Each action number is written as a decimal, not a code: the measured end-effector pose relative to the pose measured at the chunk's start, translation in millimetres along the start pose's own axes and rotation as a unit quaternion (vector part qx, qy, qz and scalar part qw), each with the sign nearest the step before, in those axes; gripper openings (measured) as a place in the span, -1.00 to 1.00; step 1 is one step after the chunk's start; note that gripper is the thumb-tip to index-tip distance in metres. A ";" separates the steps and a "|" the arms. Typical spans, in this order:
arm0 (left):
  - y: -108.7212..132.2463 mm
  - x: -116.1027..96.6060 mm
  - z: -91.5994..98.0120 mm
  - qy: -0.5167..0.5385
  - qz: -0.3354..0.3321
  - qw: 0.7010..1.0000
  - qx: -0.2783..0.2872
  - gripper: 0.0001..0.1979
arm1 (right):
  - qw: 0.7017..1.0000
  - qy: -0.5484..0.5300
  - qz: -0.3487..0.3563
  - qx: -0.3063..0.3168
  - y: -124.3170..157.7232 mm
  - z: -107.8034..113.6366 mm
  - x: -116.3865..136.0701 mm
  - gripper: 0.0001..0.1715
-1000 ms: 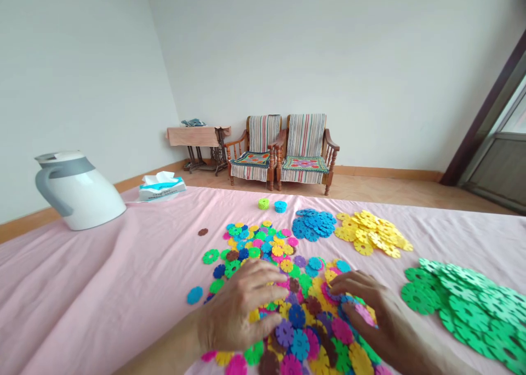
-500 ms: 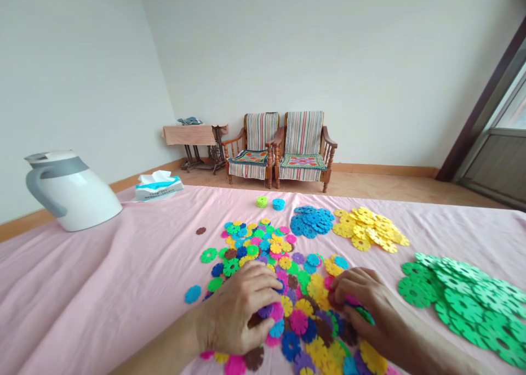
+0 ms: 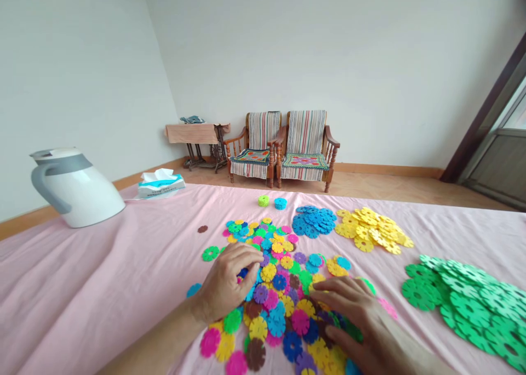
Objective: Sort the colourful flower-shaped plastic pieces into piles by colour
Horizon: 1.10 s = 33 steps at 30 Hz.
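Note:
A loose heap of notched plastic discs [image 3: 258, 328] in mixed colours lies in front of me on the pink cloth. My left hand [image 3: 230, 279] rests over the heap's left side, its fingers bent and the thumb apart from them, with discs showing in the gap. On the right side of the heap, my right hand [image 3: 355, 312] lies over yellow and dark discs, fingers stretched and thumb spread away. Neither hand visibly grips a disc, though both palms hide what is beneath them. A single brown disc [image 3: 203, 229] lies apart at the upper left.
Sorted piles of blue discs [image 3: 314, 221], yellow discs [image 3: 372, 229] and green discs [image 3: 472, 304] lie right of the heap. Behind it stand a lime stack [image 3: 263, 201] and a light-blue stack [image 3: 280, 204]. A white jug [image 3: 88, 194] and tissue box [image 3: 161, 185] stand left.
My left hand has moved up and left, uncovering discs near the front. My right hand has shifted slightly left and down, with its fingers more spread.

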<state>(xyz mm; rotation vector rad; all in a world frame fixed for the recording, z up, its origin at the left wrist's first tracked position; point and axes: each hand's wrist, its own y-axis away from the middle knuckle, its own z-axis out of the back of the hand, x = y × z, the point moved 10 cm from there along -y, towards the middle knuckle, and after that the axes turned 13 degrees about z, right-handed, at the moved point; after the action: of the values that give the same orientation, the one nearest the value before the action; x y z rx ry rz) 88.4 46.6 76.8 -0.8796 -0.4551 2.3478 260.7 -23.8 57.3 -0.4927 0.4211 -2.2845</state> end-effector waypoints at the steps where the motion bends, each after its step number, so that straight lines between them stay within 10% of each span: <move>1: -2.0 7.8 5.3 0.003 0.021 1.000 -0.022 -0.81 | 1.000 0.004 0.028 0.010 -3.1 -3.1 10.8 -0.53; 9: -9.7 76.8 43.3 0.028 0.220 0.966 -0.134 -0.71 | 0.997 0.038 0.012 -0.063 9.8 -5.7 -5.1 -0.70; 19: -6.7 138.4 39.1 0.066 0.322 0.940 -0.094 -0.33 | 0.993 0.007 -0.095 -0.066 23.0 -2.0 -51.0 -0.72; 27: -7.6 134.3 23.3 0.092 0.326 0.940 -0.035 -0.37 | 0.989 -0.021 -0.126 -0.076 28.2 -7.7 -59.7 -0.71; 33: -14.9 132.5 49.7 -0.012 0.294 0.955 -0.044 -0.68 | 0.987 -0.012 -0.131 -0.092 34.0 -8.1 -69.5 -0.74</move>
<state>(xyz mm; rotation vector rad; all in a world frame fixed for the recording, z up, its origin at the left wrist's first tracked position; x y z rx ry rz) -20.5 136.0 56.3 -1.1537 -0.3386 2.8950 322.5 5.5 20.1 -0.7021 0.5879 -2.5018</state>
